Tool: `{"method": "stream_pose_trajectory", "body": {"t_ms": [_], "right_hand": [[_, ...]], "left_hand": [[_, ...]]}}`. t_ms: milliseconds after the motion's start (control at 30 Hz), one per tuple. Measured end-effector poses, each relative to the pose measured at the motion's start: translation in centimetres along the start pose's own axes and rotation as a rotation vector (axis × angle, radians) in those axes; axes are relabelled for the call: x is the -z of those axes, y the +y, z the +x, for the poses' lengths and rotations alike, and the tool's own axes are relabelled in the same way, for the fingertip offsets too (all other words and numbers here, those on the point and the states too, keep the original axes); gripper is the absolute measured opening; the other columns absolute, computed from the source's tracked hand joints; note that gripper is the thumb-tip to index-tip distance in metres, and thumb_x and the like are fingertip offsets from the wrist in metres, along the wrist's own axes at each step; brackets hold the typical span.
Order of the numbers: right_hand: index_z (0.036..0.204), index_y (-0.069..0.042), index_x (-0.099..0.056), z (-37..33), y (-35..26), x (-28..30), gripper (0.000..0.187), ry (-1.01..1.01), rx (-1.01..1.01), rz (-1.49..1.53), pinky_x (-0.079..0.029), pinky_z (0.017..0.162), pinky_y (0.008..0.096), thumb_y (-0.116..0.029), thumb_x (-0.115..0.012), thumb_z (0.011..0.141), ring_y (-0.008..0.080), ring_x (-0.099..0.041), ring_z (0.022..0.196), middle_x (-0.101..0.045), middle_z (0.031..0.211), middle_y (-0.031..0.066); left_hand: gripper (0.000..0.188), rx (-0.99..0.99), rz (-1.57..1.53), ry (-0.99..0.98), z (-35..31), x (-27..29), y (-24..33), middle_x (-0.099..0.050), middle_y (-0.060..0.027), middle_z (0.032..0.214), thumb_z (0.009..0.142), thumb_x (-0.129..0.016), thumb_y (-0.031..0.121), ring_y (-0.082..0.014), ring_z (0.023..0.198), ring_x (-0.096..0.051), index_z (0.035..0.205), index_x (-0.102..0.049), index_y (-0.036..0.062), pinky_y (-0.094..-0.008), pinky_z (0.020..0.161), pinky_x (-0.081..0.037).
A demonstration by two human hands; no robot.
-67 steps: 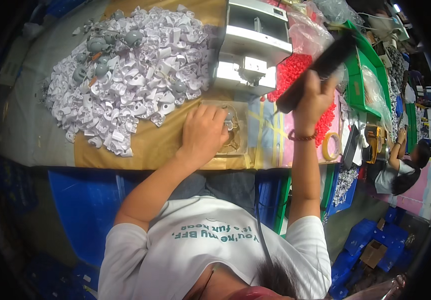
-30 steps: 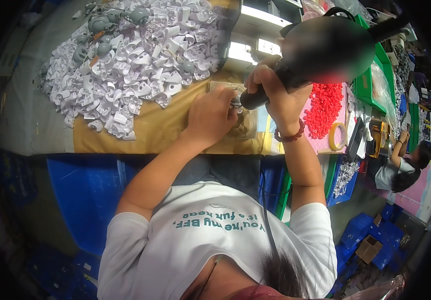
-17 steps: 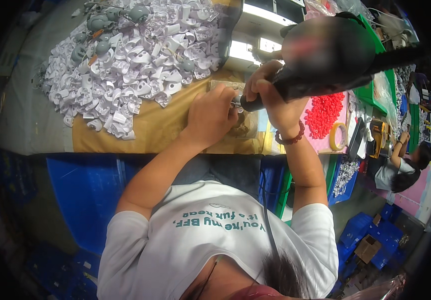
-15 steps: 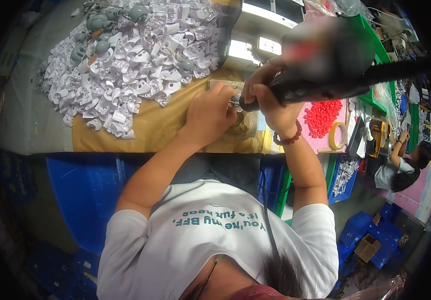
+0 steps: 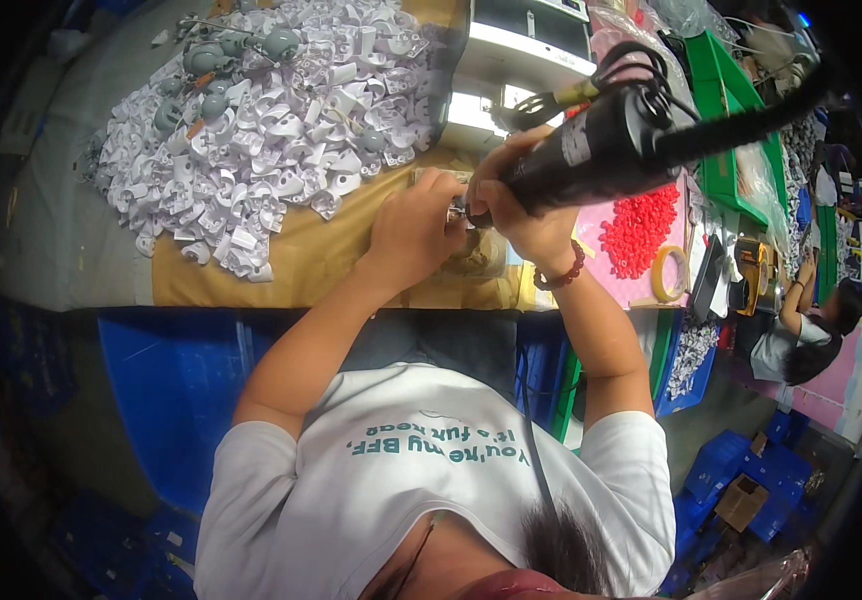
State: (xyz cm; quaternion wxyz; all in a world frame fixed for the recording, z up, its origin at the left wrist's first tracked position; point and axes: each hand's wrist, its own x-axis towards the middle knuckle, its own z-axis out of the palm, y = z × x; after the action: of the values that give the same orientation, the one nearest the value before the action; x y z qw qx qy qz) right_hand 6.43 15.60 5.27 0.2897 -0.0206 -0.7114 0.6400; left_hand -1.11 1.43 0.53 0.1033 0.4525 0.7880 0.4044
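My right hand (image 5: 526, 228) is wrapped round the front of a black electric screwdriver (image 5: 591, 150), a thick cylindrical tool that slants up to the right with its dark cable behind. Its tip meets my left hand (image 5: 409, 232) over the front part of the table. The fingers of my left hand are curled and pinched by that tip. A small shiny bit shows between the two hands, but the piece under my left fingers is mostly hidden. To the left of my left hand spreads a big heap of white plastic parts (image 5: 261, 140).
Grey rounded pieces (image 5: 281, 42) lie on the heap. Small red parts (image 5: 641, 230) and a yellow tape roll (image 5: 668, 273) lie at the right. Beyond are a green bin (image 5: 711, 150) and white equipment (image 5: 531, 42). A co-worker (image 5: 801, 330) sits at far right.
The back end of the screwdriver, blurred before, is now sharp and has swung down and left. My right hand has shifted slightly left with it. My left hand stays at about the same spot.
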Motion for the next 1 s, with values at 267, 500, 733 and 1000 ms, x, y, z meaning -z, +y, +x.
{"method": "stream_pose_trajectory", "body": {"t_ms": [267,500,733,1000], "right_hand": [[0.096,-0.004,-0.053,3.8,0.1,8.1,0.021,0.561,-0.145,0.056,-0.051,0.056,0.0280,-0.013,-0.072,0.091,0.0143,-0.062,0.060,-0.064,0.077,0.0062],[0.132,0.005,-0.051,-0.7,3.3,7.7,0.052,0.449,0.236,-0.913,-0.044,0.096,0.0431,-0.012,-0.072,0.086,0.0330,-0.057,0.113,-0.059,0.127,0.0205],[0.095,0.001,-0.070,-3.5,4.4,1.0,0.011,0.096,0.032,-0.565,-0.051,0.081,0.0389,-0.003,-0.069,0.085,0.0322,-0.063,0.090,-0.069,0.095,0.0133],[0.105,0.001,-0.056,-1.4,4.3,-1.3,0.020,0.264,-0.359,0.119,-0.054,0.074,0.0294,-0.018,-0.051,0.105,0.0175,-0.067,0.078,-0.070,0.086,0.0121]], "left_hand": [[0.042,-0.002,0.123,-0.007,-0.8,0.3,0.6,-0.057,-0.0103,0.112,0.081,-0.078,0.021,-0.0338,0.099,-0.061,0.116,-0.060,0.0062,-0.0439,0.081,-0.050],[0.043,-0.026,0.154,0.027,-2.5,-0.3,0.5,-0.063,-0.0094,0.111,0.081,-0.077,0.020,-0.0316,0.100,-0.062,0.119,-0.061,0.0089,-0.0421,0.081,-0.047],[0.041,-0.092,0.141,0.056,-1.8,-0.4,0.2,-0.065,-0.0099,0.107,0.079,-0.078,0.017,-0.0319,0.096,-0.063,0.116,-0.062,0.0083,-0.0421,0.079,-0.047],[0.041,-0.106,0.124,0.074,-1.8,-0.3,0.4,-0.066,-0.0100,0.103,0.079,-0.078,0.016,-0.0325,0.092,-0.064,0.116,-0.063,0.0080,-0.0432,0.078,-0.048]]}}
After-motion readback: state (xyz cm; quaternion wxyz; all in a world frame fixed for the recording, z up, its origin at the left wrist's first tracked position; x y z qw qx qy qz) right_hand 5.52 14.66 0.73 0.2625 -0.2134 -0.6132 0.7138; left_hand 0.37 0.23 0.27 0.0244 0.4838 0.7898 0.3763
